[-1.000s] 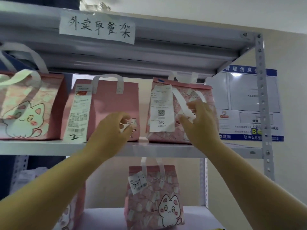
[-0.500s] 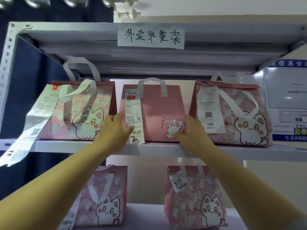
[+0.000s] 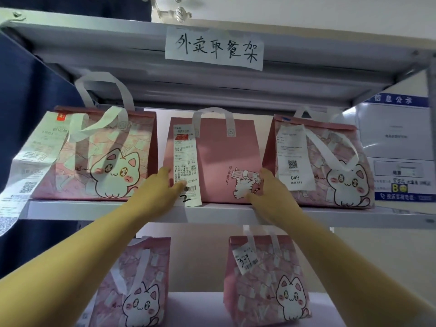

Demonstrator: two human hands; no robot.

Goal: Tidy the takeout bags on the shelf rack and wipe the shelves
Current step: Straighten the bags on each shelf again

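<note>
On the grey shelf (image 3: 224, 212), left hand (image 3: 158, 192) and right hand (image 3: 271, 193) grip the middle bag (image 3: 221, 156); blue curtain (image 3: 28, 90) leftward.

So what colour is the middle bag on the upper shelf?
Plain pink takeout bag with white handles; best in head view.

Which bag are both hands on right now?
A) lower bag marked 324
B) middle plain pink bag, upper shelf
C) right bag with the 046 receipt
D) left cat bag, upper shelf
B: the left hand and right hand hold the lower sides of the middle plain pink bag, one on each side.
</note>
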